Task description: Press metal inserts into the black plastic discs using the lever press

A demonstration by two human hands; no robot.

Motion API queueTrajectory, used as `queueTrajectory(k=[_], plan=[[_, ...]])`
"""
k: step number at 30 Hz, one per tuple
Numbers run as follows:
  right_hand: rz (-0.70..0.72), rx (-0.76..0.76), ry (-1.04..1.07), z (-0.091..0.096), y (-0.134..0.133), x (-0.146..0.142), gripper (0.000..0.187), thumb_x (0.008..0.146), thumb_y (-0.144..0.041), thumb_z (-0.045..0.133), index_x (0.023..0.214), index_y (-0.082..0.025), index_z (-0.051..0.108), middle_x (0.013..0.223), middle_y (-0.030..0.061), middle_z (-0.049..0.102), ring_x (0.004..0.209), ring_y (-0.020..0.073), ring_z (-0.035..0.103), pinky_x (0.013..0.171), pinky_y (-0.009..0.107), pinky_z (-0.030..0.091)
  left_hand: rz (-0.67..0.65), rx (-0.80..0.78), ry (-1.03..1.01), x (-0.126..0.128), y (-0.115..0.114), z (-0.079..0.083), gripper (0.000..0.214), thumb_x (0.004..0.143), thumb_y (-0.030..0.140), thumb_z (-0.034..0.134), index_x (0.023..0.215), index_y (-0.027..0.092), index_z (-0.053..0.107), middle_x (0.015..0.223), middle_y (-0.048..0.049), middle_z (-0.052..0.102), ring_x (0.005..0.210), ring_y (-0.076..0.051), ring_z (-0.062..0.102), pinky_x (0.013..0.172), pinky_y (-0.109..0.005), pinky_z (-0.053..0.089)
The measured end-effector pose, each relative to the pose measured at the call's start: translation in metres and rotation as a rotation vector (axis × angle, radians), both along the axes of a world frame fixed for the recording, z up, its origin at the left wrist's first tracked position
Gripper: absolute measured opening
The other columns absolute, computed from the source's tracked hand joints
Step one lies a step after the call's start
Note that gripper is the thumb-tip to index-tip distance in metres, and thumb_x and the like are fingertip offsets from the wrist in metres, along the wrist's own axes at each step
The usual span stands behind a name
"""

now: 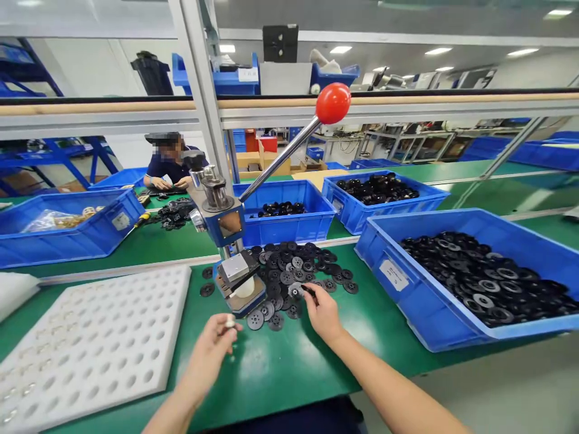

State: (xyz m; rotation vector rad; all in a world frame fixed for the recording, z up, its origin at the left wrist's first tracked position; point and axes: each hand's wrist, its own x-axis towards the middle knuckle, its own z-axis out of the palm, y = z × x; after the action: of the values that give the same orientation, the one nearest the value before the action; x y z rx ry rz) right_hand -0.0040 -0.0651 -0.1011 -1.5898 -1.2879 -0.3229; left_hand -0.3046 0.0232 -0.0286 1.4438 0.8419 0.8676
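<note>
My left hand (pixel 212 349) is closed in a pinch on a small white round part (pixel 230 322), in front of the hand press. A dark disc with a hub (pixel 297 292) is between the fingertips of my right hand (pixel 322 312), over the edge of a pile of black discs (pixel 274 274). The hand press (pixel 226 211) stands on the green bench just beyond my left hand. Its long lever ends in a red knob (pixel 333 103), raised to the right. On the press base lies a white round piece (pixel 245 288).
At left lies a white foam tray (pixel 169 325) with rows of round holes, some holding small shiny parts. A blue bin (pixel 393 301) of black rings stands at right. More blue bins (pixel 289 229) line the back. Across the bench sits another person (pixel 174 163) handling black parts.
</note>
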Motion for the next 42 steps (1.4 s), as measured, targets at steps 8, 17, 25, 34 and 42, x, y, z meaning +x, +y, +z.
queueTrajectory(k=[8, 17, 25, 34, 42], plan=[[0.279, -0.145, 0.002, 0.003, -0.001, -0.085, 0.027, 0.099, -0.025, 0.045, 0.119, -0.022, 0.063, 0.093, 0.0059, 0.073, 0.080, 0.0166, 0.071, 0.077, 0.030, 0.061, -0.102, 0.258, 0.139, 0.046, -0.027, -0.070, 0.026, 0.081, 0.032, 0.060, 0.103, 0.019, 0.066, 0.089, -0.0060, 0.072, 0.081, -0.021, 0.065, 0.081, -0.036, 0.051], [0.352, -0.166, 0.029, 0.001, -0.014, -0.086, 0.027, 0.099, -0.020, 0.042, 0.122, -0.019, 0.057, 0.099, 0.0084, 0.072, 0.073, 0.0147, 0.070, 0.071, 0.028, 0.061, -0.120, 0.447, 0.164, 0.048, -0.033, -0.075, 0.023, 0.083, 0.021, 0.062, 0.105, 0.019, 0.070, 0.086, -0.0051, 0.071, 0.075, -0.018, 0.062, 0.075, -0.032, 0.051], [0.481, -0.191, -0.050, -0.002, -0.015, -0.092, 0.042, 0.097, -0.013, 0.040, 0.137, -0.020, 0.050, 0.127, 0.0108, 0.066, 0.120, 0.0186, 0.063, 0.103, 0.037, 0.055, -0.090, 0.461, 0.176, 0.048, -0.031, -0.088, 0.025, 0.090, 0.028, 0.057, 0.110, 0.018, 0.067, 0.091, -0.0074, 0.072, 0.076, -0.019, 0.063, 0.075, -0.033, 0.051], [0.585, -0.329, -0.152, -0.012, -0.013, -0.088, 0.071, 0.080, -0.011, 0.051, 0.149, -0.021, 0.039, 0.160, 0.0088, 0.034, 0.147, 0.0213, 0.036, 0.119, 0.042, 0.039, -0.134, 0.082, -0.002, 0.042, -0.016, -0.104, 0.049, 0.085, 0.043, 0.064, 0.128, 0.021, 0.057, 0.113, -0.0127, 0.072, 0.107, -0.027, 0.069, 0.096, -0.040, 0.054], [0.588, -0.334, -0.272, -0.007, -0.011, -0.102, 0.070, 0.082, -0.033, 0.055, 0.148, -0.020, 0.039, 0.154, 0.0117, 0.043, 0.139, 0.0216, 0.047, 0.108, 0.038, 0.047, -0.042, -0.010, -0.051, 0.040, -0.010, -0.115, 0.059, 0.072, 0.050, 0.077, 0.122, 0.022, 0.059, 0.100, -0.0075, 0.076, 0.093, -0.026, 0.073, 0.089, -0.038, 0.058]])
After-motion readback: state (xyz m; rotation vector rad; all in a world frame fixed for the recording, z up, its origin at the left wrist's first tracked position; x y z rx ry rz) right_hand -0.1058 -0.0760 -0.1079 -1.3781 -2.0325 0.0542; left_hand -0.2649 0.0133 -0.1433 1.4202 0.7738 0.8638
